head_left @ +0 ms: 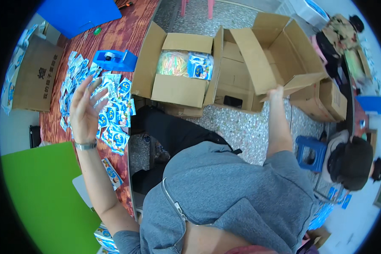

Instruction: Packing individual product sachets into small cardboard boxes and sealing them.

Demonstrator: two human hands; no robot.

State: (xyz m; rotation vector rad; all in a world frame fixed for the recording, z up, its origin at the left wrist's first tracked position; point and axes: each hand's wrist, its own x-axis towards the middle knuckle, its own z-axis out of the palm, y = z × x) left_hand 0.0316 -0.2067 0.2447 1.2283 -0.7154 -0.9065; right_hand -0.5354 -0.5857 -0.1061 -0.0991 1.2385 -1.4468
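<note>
My left hand (85, 111) is open, palm up with fingers spread, over the near side of a pile of small blue-and-white packets (117, 111) on the table. Whether it touches them I cannot tell. Off to the right, my right hand (276, 93) grips the near corner of a large open cardboard box (295, 51), at its flap. Its fingertips are partly hidden. Between my hands stands another open carton (180, 89) holding a bag of thin pastel-coloured sticks (172, 64) and blue-and-white packets (200, 66).
A blue tape dispenser (115, 60) and a blue bin (78, 15) stand on the red wood-grain table (129, 27). A dark phone (233, 101) lies in a low carton. At right are a closed carton (317, 99), a blue stool (311, 152) and other people (349, 163).
</note>
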